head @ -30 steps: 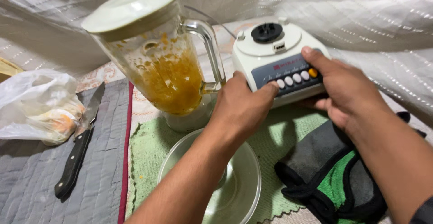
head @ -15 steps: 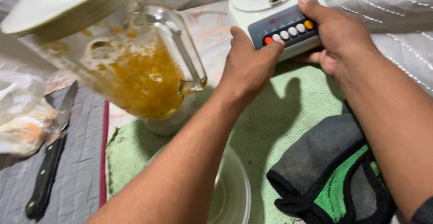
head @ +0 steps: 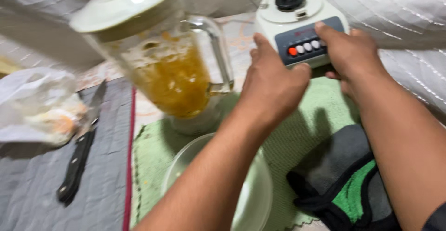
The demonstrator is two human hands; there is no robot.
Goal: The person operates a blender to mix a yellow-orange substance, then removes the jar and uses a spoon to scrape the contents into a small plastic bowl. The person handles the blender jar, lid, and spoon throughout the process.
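Observation:
A white blender base (head: 297, 15) with a grey button panel stands at the top centre-right. My left hand (head: 274, 89) is at its front left corner, fingers apart, just off the panel. My right hand (head: 350, 54) grips the base's right front, thumb lying across the row of buttons. To the left stands a glass blender jar (head: 167, 68) with a cream lid, holding orange pulp, its handle toward my left hand.
A clear glass bowl (head: 253, 194) sits below the jar on a green towel (head: 292, 133). A grey, green and black cloth (head: 348, 184) lies at the lower right. A black-handled knife (head: 79, 154) and a white plastic bag (head: 39, 105) lie on the grey mat at left.
My left hand has drawn back from the button panel and lifted slightly. The right hand stays on the base. The camera view has shifted, so the jar and base appear displaced.

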